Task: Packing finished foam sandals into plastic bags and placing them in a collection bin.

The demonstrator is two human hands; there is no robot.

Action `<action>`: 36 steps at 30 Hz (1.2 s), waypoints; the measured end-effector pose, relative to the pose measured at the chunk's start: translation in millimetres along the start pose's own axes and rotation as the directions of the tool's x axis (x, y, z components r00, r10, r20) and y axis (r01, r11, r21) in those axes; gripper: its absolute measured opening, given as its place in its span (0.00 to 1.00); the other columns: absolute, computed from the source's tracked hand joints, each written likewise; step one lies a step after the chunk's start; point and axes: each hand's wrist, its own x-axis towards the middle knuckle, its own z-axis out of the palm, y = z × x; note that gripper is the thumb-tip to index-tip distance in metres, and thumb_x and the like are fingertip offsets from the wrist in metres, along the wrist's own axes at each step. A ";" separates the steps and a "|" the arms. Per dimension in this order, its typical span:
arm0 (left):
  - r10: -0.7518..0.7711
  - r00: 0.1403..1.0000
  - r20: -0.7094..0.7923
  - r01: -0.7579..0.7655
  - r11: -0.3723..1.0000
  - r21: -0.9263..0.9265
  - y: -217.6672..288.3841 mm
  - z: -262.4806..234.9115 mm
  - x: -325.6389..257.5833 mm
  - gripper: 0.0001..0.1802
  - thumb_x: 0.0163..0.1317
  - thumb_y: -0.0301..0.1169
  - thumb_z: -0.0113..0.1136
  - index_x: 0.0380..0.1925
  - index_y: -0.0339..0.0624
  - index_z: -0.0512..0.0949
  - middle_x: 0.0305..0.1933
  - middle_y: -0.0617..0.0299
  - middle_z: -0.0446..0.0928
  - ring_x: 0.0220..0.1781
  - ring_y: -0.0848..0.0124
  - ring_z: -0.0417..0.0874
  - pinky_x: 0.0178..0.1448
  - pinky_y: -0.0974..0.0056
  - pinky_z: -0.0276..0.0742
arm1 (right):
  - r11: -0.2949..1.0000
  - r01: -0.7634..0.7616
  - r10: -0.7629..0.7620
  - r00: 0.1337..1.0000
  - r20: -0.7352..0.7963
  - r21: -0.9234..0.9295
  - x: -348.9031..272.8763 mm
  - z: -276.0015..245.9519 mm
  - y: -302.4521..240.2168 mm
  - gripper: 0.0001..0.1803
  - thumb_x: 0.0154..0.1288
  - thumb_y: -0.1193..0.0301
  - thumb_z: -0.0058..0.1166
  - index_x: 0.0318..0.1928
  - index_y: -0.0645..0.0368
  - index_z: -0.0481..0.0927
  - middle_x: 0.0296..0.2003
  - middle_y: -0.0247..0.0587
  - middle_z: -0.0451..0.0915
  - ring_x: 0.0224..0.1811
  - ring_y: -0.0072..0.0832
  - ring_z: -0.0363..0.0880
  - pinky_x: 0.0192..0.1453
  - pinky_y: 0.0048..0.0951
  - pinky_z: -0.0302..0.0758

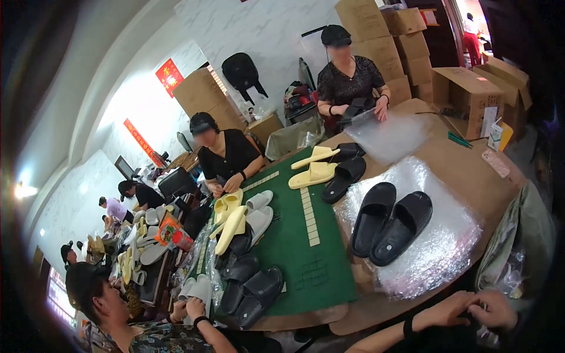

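Hands, left (448, 309) and right (496, 310), lie close together at the lower right of the frame, fingers partly hidden; whether they grasp anything or are empty, I cannot tell. Black slippers (398, 232) sit right of centre, covering part of the shiny clear plastic (450, 235) beneath. Dark rim swallows the right forearm, and a grey-green sack (524, 235) at right has blurred contents
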 end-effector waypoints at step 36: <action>0.101 0.349 -0.932 0.452 0.853 0.261 81.8 -57.5 -123.0 0.07 0.53 0.24 0.63 0.32 0.36 0.77 0.42 0.54 0.81 0.46 0.63 0.80 0.52 0.62 0.74 | 0.790 0.554 -0.601 0.618 -0.507 -0.260 120.4 66.7 41.9 0.24 0.54 0.60 0.64 0.48 0.58 0.74 0.41 0.47 0.76 0.44 0.45 0.74 0.50 0.42 0.69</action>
